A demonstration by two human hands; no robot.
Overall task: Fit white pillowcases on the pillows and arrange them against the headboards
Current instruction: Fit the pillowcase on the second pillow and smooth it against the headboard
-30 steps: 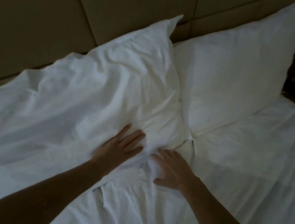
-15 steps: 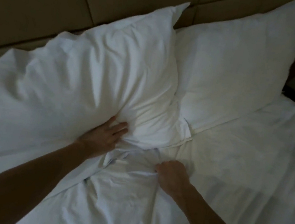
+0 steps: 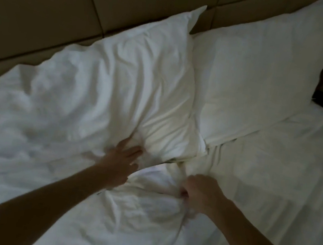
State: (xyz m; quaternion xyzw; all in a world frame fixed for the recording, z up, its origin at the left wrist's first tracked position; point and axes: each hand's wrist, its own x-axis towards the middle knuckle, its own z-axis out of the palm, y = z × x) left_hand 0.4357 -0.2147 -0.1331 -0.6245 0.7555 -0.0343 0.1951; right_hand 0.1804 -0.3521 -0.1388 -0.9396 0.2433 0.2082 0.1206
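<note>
A: What are the hands doing?
B: The left hand [image 3: 122, 159] lies flat, fingers straight, pressing the lower edge of the left pillow [image 3: 140, 90]; the right hand [image 3: 199, 192] clenches bunched white fabric [image 3: 168, 183].
A: And the other pillow?
B: The right pillow [image 3: 252, 77] touches it; both lean against the headboard [image 3: 132, 0].

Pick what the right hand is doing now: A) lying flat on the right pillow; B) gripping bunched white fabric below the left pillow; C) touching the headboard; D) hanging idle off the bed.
B: the right hand is curled round a bunch of white fabric just below the near edge of the left pillow.
</note>
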